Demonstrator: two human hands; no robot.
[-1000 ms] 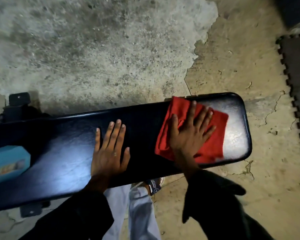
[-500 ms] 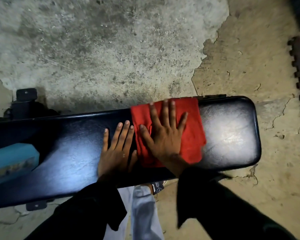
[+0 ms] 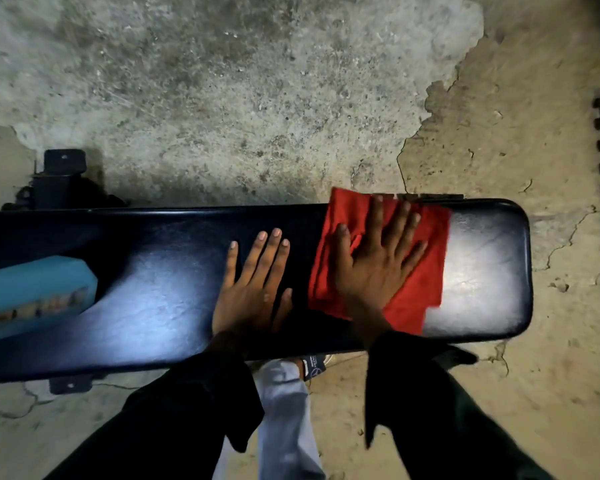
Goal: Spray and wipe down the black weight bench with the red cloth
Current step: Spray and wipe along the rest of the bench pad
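— Cracked concrete floor (image 3: 222, 98) under the black weight bench (image 3: 153, 289); where's the red cloth (image 3: 420, 289)?
— Beneath the right hand (image 3: 374, 268), fingers spread flat, pressing it down. Left hand (image 3: 253, 289) lies flat, empty, just beside.

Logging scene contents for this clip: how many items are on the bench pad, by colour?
Red: 1, the red cloth, under the right hand
Teal: 1, a boxy teal object at the left end
Total: 2, not counting the hands
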